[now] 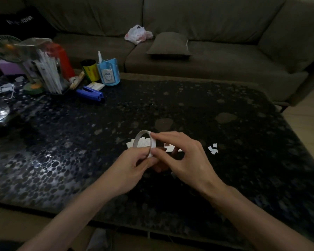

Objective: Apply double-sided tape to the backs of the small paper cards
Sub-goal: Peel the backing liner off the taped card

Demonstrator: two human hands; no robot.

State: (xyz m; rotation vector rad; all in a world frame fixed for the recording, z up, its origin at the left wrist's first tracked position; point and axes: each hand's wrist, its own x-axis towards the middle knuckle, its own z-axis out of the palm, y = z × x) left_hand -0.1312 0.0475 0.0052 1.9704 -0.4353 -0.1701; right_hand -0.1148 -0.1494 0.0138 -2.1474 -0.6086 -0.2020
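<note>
A thin white roll of double-sided tape (138,138) is held upright above the dark table (80,142). My left hand (134,164) grips its lower rim from below. My right hand (181,156) pinches the roll's right side between thumb and forefinger. Small white paper cards (130,144) lie on the table behind the roll, partly hidden by it and by my right hand. A few small white paper scraps (212,149) lie to the right of my right hand.
At the table's far left stand a blue stapler (89,94), a blue paper holder (108,72), a yellow-black can (90,69), a clear box of white sticks (45,69) and a small fan (7,48). A sofa (207,57) runs behind the table.
</note>
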